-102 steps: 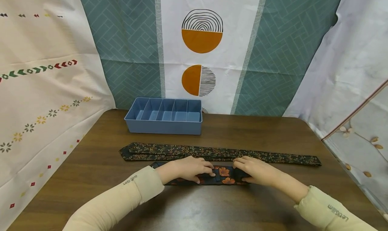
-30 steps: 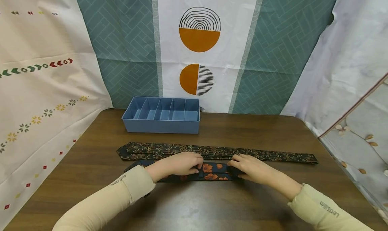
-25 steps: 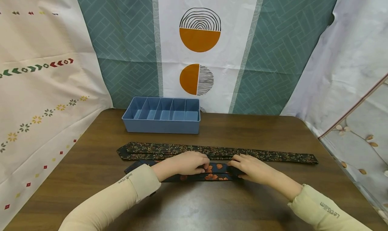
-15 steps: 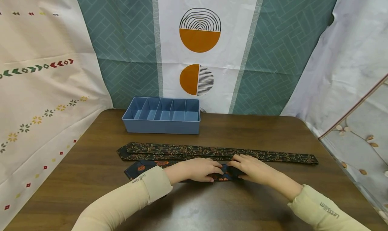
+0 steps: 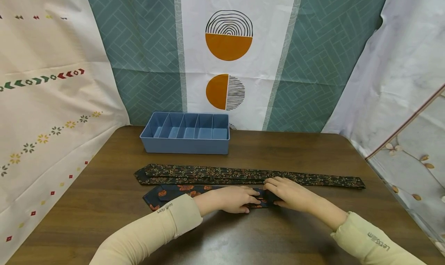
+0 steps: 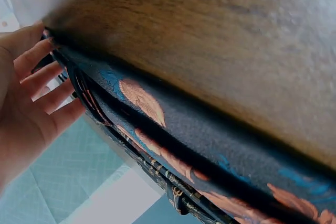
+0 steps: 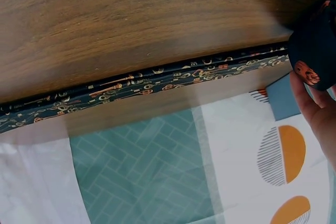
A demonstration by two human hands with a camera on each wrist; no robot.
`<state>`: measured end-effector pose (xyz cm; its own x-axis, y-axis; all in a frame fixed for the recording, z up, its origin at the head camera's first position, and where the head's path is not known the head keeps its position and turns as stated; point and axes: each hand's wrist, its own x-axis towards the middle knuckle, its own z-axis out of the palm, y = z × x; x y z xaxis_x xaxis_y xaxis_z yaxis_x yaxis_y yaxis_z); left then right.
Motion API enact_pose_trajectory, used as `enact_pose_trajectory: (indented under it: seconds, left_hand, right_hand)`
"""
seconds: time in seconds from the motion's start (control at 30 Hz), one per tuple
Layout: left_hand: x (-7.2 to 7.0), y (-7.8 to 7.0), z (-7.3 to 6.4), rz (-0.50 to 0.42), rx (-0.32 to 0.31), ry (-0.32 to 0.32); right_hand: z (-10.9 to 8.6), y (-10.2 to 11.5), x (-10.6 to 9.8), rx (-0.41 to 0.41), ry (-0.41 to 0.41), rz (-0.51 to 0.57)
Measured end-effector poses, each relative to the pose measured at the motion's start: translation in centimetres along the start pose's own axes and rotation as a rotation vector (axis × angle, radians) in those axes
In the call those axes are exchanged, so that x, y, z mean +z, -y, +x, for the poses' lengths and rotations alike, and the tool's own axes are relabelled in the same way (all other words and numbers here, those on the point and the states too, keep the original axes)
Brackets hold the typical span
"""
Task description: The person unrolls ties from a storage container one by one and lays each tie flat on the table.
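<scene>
A dark navy necktie with orange flowers (image 5: 185,187) lies along the table, its pointed wide end at the left and its other end rolled up. My right hand (image 5: 290,193) curls round that dark roll (image 7: 315,51), partly hiding it. Just left of the roll, my left hand (image 5: 232,199) rests on the flat part of the floral necktie with fingers extended. In the left wrist view its fingers (image 6: 39,80) lie spread along the tie's edge. Behind both hands, a second necktie, black with a small gold pattern (image 5: 243,175), stretches flat across the table.
A blue box with several compartments (image 5: 185,146) stands at the back left of the brown wooden table (image 5: 295,149). Patterned curtains (image 5: 313,64) hang close behind and on both sides.
My left hand drew left along the floral necktie, then slid right to beside the roll, uncovering the wide end. My right hand has shifted slightly left with the roll, then stayed nearly still.
</scene>
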<state>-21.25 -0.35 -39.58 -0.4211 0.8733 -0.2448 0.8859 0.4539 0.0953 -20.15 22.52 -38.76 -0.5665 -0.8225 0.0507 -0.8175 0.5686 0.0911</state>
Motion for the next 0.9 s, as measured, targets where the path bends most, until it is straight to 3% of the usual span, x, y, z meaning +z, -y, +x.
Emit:
enact_pose_trajectory:
  seconds: [0.5, 0.9]
  left_hand:
    - [-0.24, 0.37, 0.03, -0.034, -0.011, 0.008]
    - [0.18, 0.5, -0.58, -0.011, -0.02, -0.004]
  right_hand:
    - [-0.12, -0.32, -0.06, -0.011, 0.005, -0.01]
    - [-0.1, -0.25, 0.05, 0.007, 0.021, -0.007]
